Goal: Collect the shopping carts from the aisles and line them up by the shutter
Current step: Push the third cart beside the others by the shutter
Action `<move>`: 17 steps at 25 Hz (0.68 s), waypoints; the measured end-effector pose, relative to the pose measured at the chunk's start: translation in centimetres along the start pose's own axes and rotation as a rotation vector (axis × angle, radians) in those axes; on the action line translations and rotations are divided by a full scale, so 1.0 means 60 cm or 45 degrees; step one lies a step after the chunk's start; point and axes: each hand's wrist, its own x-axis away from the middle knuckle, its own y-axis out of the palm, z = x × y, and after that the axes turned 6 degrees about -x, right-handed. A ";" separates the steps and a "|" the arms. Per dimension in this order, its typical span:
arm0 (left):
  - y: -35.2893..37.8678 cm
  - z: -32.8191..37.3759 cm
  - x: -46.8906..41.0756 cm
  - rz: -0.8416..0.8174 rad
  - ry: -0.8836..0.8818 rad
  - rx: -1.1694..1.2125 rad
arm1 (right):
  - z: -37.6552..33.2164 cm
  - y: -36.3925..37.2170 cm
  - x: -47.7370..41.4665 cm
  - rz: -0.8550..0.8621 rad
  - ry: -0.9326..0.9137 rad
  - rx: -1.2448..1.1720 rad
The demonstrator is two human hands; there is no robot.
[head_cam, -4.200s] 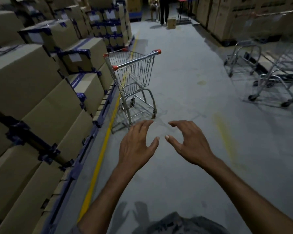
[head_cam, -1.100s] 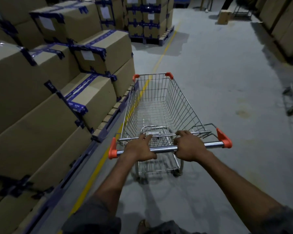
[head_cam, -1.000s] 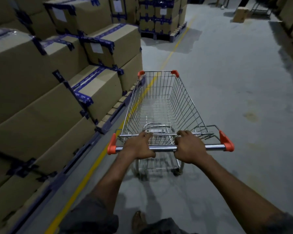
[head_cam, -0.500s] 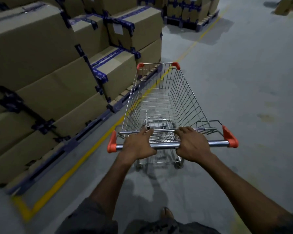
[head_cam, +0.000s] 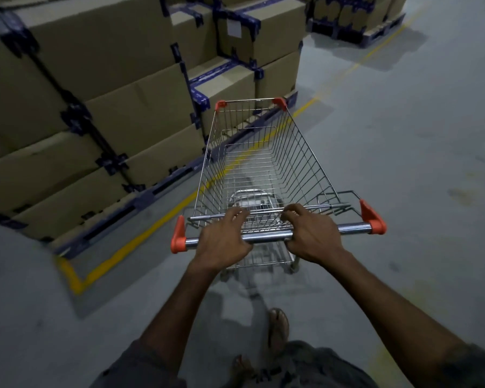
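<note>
I have both hands on the shopping cart [head_cam: 263, 163], which stands directly ahead of them with its empty wire basket stretching away. My left hand [head_cam: 221, 242] is wrapped over the chrome handle bar [head_cam: 266, 236] near its left end, just inside the orange end cap [head_cam: 178, 236]; my right hand [head_cam: 311, 236] grasps the same bar nearer the middle, fingers curled over the top, with a bare stretch of bar between it and the right end cap [head_cam: 371, 221]. Left of the left hand, stacked cardboard boxes [head_cam: 109, 93] strapped in blue sit on a pallet [head_cam: 123, 208], and a yellow floor line [head_cam: 140, 239] runs along its edge and under the cart's front. Right of the right hand is bare grey floor [head_cam: 417, 163]. Behind the hands, below the handle, a sandalled foot [head_cam: 277, 323] shows.
</note>
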 end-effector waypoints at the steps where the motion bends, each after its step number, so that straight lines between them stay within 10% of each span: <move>1: 0.003 -0.006 0.025 0.031 -0.022 -0.011 | -0.018 0.004 0.013 0.011 -0.001 0.007; 9: 0.029 0.000 0.203 0.270 -0.300 -0.042 | -0.092 0.079 0.114 0.557 -0.296 -0.006; 17: 0.040 0.069 0.356 0.244 -0.541 0.053 | -0.105 0.051 0.212 0.081 -0.468 -0.178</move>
